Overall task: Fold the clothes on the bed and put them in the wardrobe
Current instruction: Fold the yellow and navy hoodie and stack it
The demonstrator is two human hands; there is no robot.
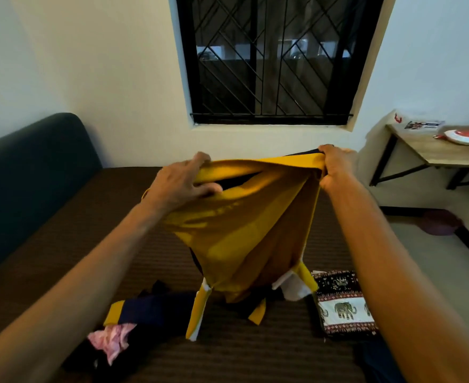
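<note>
Nearest, a pink garment (111, 342) lies on the bed (48, 244). Above it, the left hand (181, 183) and right hand (335, 168) each grip the yellow shirt's (244, 230) upper edge, holding it hanging. Soft, light, probably slippery; best held at the corners.

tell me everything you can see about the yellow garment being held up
The mustard-yellow fabric garment has navy and white trim. It is held up above the brown striped bed; the left hand and the right hand each grip its upper edge. It hangs loosely creased, narrowing downward, with yellow-and-white parts dangling at the bottom, which reaches the dark clothes on the bed.
</note>
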